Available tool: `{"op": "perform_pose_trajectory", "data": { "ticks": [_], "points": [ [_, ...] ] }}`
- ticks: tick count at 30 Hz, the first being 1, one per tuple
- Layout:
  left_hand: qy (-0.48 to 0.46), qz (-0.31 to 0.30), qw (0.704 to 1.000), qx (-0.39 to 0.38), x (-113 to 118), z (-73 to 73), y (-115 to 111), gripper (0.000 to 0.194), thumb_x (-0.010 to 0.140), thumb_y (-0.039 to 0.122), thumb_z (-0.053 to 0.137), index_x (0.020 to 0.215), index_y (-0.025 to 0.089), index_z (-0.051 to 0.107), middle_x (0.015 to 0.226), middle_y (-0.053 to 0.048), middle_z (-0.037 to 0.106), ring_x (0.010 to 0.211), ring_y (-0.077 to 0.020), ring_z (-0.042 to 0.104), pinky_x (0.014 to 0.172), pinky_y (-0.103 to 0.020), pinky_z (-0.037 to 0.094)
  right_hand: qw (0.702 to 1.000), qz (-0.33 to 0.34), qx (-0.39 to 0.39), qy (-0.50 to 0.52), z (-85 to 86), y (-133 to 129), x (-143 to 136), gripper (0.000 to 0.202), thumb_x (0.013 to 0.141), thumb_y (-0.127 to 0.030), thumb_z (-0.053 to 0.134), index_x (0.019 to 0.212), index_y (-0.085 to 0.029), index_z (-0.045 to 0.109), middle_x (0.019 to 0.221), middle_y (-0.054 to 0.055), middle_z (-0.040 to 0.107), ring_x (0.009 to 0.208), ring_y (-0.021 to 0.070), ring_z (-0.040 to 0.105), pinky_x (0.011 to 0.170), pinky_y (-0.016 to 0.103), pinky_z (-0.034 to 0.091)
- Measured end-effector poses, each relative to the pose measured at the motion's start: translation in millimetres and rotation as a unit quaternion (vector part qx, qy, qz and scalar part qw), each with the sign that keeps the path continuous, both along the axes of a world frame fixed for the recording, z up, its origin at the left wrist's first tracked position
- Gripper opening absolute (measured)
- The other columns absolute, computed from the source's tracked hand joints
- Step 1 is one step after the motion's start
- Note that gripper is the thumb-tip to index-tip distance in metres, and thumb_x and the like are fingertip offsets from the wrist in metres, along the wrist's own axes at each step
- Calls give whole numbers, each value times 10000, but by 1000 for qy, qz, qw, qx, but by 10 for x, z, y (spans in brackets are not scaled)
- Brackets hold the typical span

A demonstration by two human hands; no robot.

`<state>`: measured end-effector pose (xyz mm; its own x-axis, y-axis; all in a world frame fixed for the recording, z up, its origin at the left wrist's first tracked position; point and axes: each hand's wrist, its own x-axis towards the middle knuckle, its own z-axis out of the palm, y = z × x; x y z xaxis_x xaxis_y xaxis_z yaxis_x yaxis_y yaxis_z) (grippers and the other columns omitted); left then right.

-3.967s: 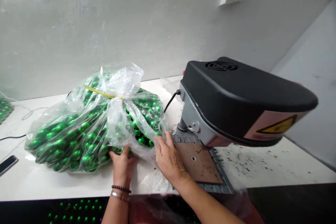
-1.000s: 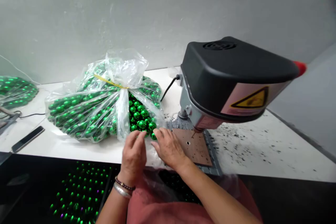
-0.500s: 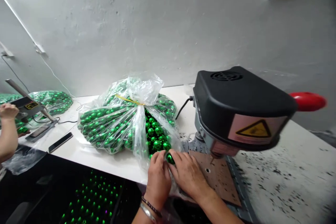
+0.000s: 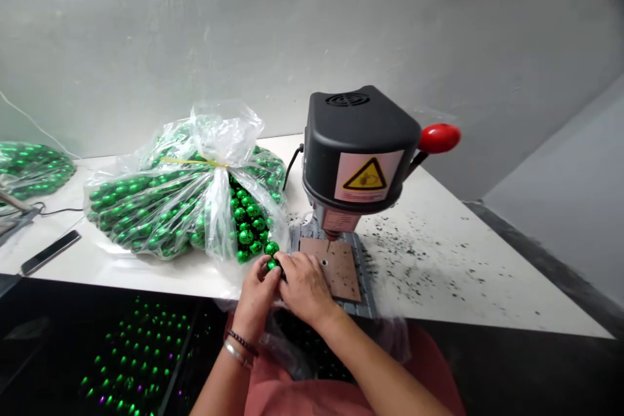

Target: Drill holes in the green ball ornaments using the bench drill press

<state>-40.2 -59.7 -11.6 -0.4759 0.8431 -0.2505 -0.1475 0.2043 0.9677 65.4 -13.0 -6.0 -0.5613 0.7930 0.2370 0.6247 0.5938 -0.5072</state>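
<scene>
Close together at the front edge of the table, my left hand and my right hand are both closed around a shiny green ball. The left thumb and fingers pinch it from the left, and the right fingers curl over its other side, partly hiding it. Just beyond my fingertips lies the torn opening of a clear plastic bag, tied with a yellow strip and full of similar green balls. Right of my hands is a small bench drill with a red-knobbed lever; its bit hangs over a brown board.
Dark shavings are scattered on the white table. A phone and another bag of green balls lie to the left. Many green balls show below the table edge. A black cable runs behind the drill.
My view has turned to the right and pulled back, so everything sits further left and smaller. The other person's hand has left view. My hands stay together around a green ball.
</scene>
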Motion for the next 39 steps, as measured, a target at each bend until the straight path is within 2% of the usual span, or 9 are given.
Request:
{"op": "perform_pose_trajectory", "data": {
  "ticks": [5, 7, 9, 14, 20, 24, 27, 32, 39],
  "points": [
    [5, 74, 997, 7, -21, -10, 46, 151, 593, 180, 671, 722, 144, 603, 1054, -91, 541, 922, -181, 547, 653, -222, 485, 998, 32, -49, 18, 148, 162, -8, 392, 820, -184, 398, 1200, -210, 494, 1196, 47, 571, 1088, 163, 502, 947, 307, 368],
    [-22, 86, 996, 26, -52, -3, 60, 200, 473, 50, 698, 603, 145, 578, 1121, -79, 521, 1006, -200, 513, 690, -203, 483, 997, 25, -63, 22, 186, 254, -92, 393, 858, -173, 317, 1219, -180, 474, 1203, 67, 559, 1107, 148, 492, 979, 301, 359],
    [-78, 97, 992, 34, -86, 2, 88, 227, 465, 30, 691, 619, 156, 582, 1073, -56, 559, 990, -194, 522, 700, -204, 484, 996, 32, -76, 15, 195, 317, -215, 369, 869, -258, 374, 1216, -182, 475, 1195, 81, 551, 1114, 168, 489, 995, 353, 359],
    [-216, 90, 972, -2, -122, 35, 141, 95, 700, 206, 596, 788, 170, 593, 816, -19, 615, 746, -143, 581, 610, -246, 501, 992, 19, -121, 22, 153, 272, -400, 321, 842, -355, 472, 1076, -146, 543, 1097, 75, 558, 1056, 175, 518, 931, 430, 420],
    [-342, 54, 938, 21, -55, 151, -32, 146, 739, 183, 599, 879, 148, 623, 844, -28, 651, 723, -130, 608, 617, -255, 519, 973, -1, -161, 165, 237, -12, -121, 392, 803, -289, 472, 1186, -222, 513, 1166, 80, 527, 1089, 167, 511, 989, 333, 390],
    [-271, -28, 962, 23, 101, 234, -201, 328, 687, 200, 666, 1012, 185, 632, 926, -37, 663, 754, -134, 619, 639, -249, 514, 933, -59, -210, 285, 222, -199, 115, 433, 765, -281, 508, 1189, -193, 491, 1214, 80, 504, 1123, 156, 488, 1018, 313, 371],
    [-167, -66, 983, 41, 277, 218, -293, 494, 666, 255, 695, 1148, 226, 590, 1083, -48, 641, 867, -145, 616, 751, -254, 496, 881, -87, -291, 363, 146, -321, 228, 387, 792, -379, 470, 1120, -176, 478, 1079, 81, 581, 901, 136, 589, 787, 284, 503],
    [32, -71, 996, 50, 471, 98, -369, 515, 675, 327, 679, 1172, 234, 583, 1181, -27, 605, 1018, -161, 568, 880, -259, 437, 802, -120, -380, 445, 94, -483, 348, 411, 782, -517, 454, 998, -172, 514, 876, 28, 623, 715, 89, 580, 589, 201, 476],
    [178, -138, 974, 21, 473, 254, -292, 466, 705, 404, 623, 1123, 198, 604, 1007, -19, 662, 815, -136, 592, 737, -232, 471, 774, -141, -427, 447, 167, -469, 507, 402, 757, -532, 494, 880, -167, 610, 676, -3, 592, 545, 59, 515, 447, 165, 356]
  ]
}}
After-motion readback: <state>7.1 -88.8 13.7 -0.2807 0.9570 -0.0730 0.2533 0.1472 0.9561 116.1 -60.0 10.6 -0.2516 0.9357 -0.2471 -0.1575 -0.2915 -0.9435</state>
